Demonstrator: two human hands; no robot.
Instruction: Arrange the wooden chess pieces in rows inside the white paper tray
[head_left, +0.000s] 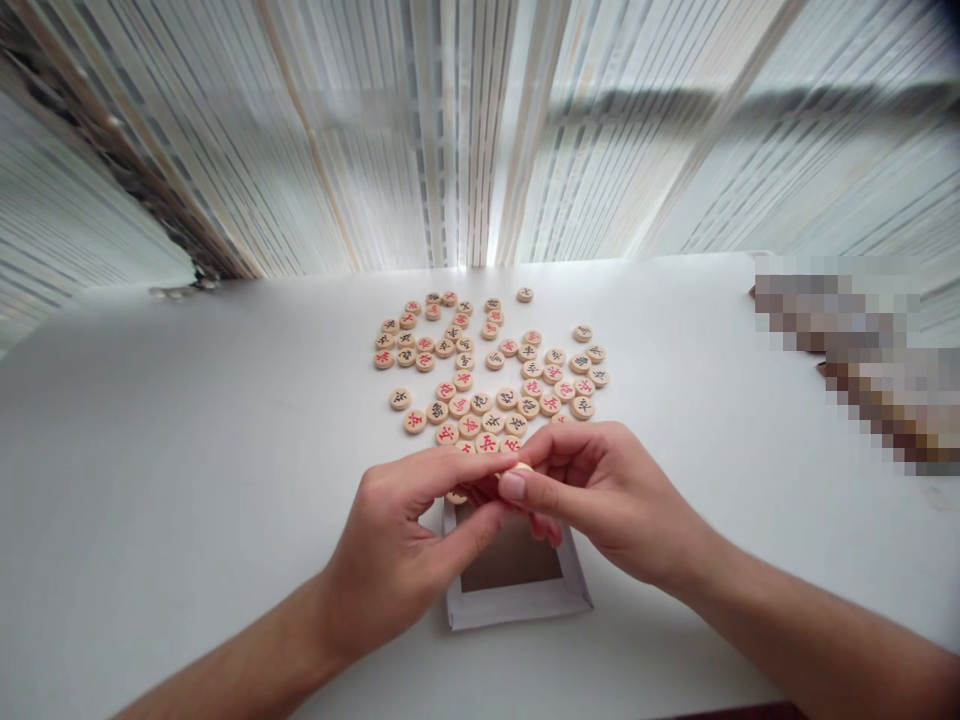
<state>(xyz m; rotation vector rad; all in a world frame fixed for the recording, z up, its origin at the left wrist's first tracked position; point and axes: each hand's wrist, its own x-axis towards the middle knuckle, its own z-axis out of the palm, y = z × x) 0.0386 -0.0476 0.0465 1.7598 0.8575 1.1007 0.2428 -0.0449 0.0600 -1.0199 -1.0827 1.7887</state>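
Between the thumb and fingers of my right hand [611, 500] is a round pale wooden xiangqi piece [520, 467], seen mostly by its edge. My left hand [412, 525] meets it from the other side, its index fingertip at the piece. Its thumb and fingers curl inward, and what lies between them is hidden. Both hands are over a shallow white open box [517, 603] with a brown bottom. Another piece [456, 497] shows beneath my left hand, near the box's far left corner. Just beyond my hands lie many loose xiangqi pieces [493, 422] with red or black characters.
The pieces are spread over the middle of a white table [225, 460]. A single piece [525, 295] lies apart at the far side. Striped curtains [420, 130] hang behind the table's far edge. A pixelated patch [862, 360] covers something at the right.
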